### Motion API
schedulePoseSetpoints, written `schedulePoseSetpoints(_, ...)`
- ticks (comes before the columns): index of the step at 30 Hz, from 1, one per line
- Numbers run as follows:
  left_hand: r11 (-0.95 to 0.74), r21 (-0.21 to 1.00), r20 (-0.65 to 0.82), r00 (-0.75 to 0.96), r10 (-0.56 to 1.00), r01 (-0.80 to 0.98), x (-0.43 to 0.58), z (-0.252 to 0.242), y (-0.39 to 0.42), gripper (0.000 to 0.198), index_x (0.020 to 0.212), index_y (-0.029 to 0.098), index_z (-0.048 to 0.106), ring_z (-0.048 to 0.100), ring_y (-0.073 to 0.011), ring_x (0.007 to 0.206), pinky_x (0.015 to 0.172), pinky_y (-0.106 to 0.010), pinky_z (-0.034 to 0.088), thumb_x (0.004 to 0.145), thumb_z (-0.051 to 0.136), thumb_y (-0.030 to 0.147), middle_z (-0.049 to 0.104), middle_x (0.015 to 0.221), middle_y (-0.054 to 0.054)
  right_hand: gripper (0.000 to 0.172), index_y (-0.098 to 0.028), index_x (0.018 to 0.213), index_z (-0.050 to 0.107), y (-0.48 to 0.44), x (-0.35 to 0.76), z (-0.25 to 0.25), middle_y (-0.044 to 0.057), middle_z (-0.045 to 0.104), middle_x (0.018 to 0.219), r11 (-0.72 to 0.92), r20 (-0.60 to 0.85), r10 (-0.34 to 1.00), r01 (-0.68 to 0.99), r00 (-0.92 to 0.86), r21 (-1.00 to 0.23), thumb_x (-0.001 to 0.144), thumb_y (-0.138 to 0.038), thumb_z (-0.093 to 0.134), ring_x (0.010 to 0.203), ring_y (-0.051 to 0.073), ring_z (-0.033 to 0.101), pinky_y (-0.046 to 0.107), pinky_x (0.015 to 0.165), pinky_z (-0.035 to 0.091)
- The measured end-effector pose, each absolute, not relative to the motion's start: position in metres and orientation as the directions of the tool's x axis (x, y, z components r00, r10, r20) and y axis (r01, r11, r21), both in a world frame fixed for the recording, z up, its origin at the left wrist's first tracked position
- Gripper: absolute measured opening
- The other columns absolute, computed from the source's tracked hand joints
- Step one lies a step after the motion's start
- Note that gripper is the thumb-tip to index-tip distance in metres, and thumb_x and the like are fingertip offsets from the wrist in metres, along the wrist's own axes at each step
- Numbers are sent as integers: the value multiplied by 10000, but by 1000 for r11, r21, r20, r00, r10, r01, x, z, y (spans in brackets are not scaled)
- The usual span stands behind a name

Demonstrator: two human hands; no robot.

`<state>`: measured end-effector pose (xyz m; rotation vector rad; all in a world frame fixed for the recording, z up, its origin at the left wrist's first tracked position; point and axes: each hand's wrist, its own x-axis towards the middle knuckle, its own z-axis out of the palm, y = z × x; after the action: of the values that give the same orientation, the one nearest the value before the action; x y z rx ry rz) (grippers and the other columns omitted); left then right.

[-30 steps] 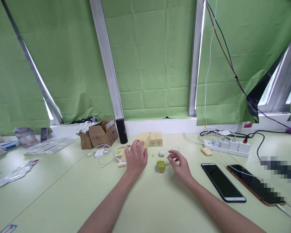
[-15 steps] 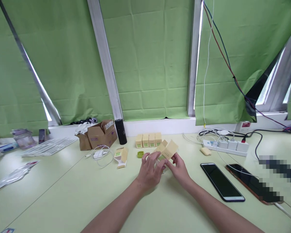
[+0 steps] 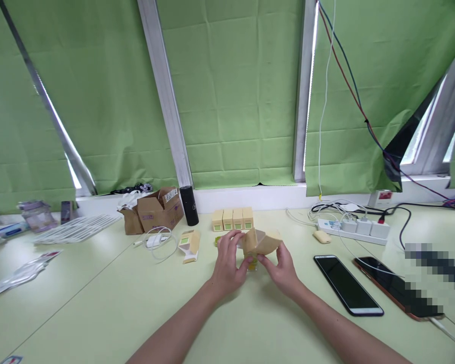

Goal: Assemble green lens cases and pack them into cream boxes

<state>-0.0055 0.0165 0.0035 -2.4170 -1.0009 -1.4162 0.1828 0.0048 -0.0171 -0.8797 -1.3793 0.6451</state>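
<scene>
Between my hands is a small beige cardboard box (image 3: pixel 261 241) with its flaps folded out. My left hand (image 3: pixel 227 263) grips its left side, thumb at the lower edge. At the lower right edge, the fingers of my right hand (image 3: pixel 282 272) pinch the card. Just under the box, between my thumbs, shows a small yellow-green item (image 3: pixel 252 264); its kind is unclear. A small green piece (image 3: pixel 217 241) is mostly hidden behind my left hand. Several closed small beige boxes (image 3: pixel 232 220) stand in a row behind, and an opened one (image 3: pixel 189 246) lies to the left.
A white charger with cable (image 3: pixel 156 240), a brown carton (image 3: pixel 161 210) and a black cylinder (image 3: pixel 189 206) stand at back left. To the right are a phone (image 3: pixel 348 284), a second phone (image 3: pixel 396 285), a beige oval object (image 3: pixel 322 237) and a power strip (image 3: pixel 352 230) with tangled cables.
The small box has tipped so its opened flaps now face up, and it sits slightly lower. My left hand has shifted slightly left, and the yellow-green item has come into view beneath.
</scene>
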Motion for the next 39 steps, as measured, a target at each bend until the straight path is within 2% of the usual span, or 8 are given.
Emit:
schedulePoseSetpoints(6,-791,208,828,327,456,576,-8,0,19,668,1477,275,349,470,-343,1362,1076,-558,447,873,600,138,479,1422,-172,482,-297,1322,554,-1,186,-11,99,643,1321,762,807,590,347,-23,-547,845,-240,600,1270,329,575,513,1070,460)
schedulePoseSetpoints(9,-794,171,852,317,416,584,-9,0,20,604,1387,276,414,475,-344,1338,1053,-561,458,842,635,139,479,1380,-165,538,-323,1373,522,0,188,-12,87,601,1406,806,862,498,415,-88,-423,852,-196,561,1336,334,532,545,1098,431)
schedulePoseSetpoints(15,-786,65,917,274,290,615,-10,2,21,460,1228,278,461,496,-317,1249,983,-530,501,838,665,141,461,1317,-148,528,-287,1435,447,7,189,-20,123,567,1419,710,818,575,502,-8,-494,915,-225,518,1344,336,507,562,1102,432)
schedulePoseSetpoints(20,-755,-44,937,289,195,654,-10,3,19,420,1130,290,468,486,-294,1243,950,-511,520,829,588,24,426,1309,-124,413,-278,1308,537,23,196,-33,104,623,1282,609,751,657,542,65,-580,900,-214,538,1241,332,534,563,1051,462)
schedulePoseSetpoints(25,-753,-61,942,287,173,655,-9,3,18,413,1104,297,460,503,-295,1240,950,-514,525,816,622,49,420,1304,-119,342,-275,1213,584,32,201,-42,87,649,1204,562,713,697,564,71,-605,878,-212,553,1198,330,542,554,1031,466)
schedulePoseSetpoints(30,-818,75,933,249,259,570,-9,6,15,454,1153,268,462,501,-347,1319,1010,-552,512,786,727,230,434,1359,-161,347,-269,1203,584,33,201,-42,89,657,1197,566,724,686,572,71,-593,865,-196,553,1186,331,551,549,1020,464)
schedulePoseSetpoints(34,-850,221,898,240,368,477,-8,13,12,523,1256,262,457,501,-348,1355,1051,-569,500,819,742,310,541,1349,-169,347,-270,1201,577,33,201,-41,84,656,1198,577,731,680,572,59,-583,864,-188,561,1185,325,550,539,1024,461)
schedulePoseSetpoints(39,-797,512,824,82,561,320,-6,11,20,432,1296,237,543,551,-301,1321,1048,-464,523,911,700,353,550,1383,-155,358,-273,1223,573,30,200,-40,83,655,1195,578,729,682,571,55,-584,873,-198,563,1185,322,553,533,1029,463)
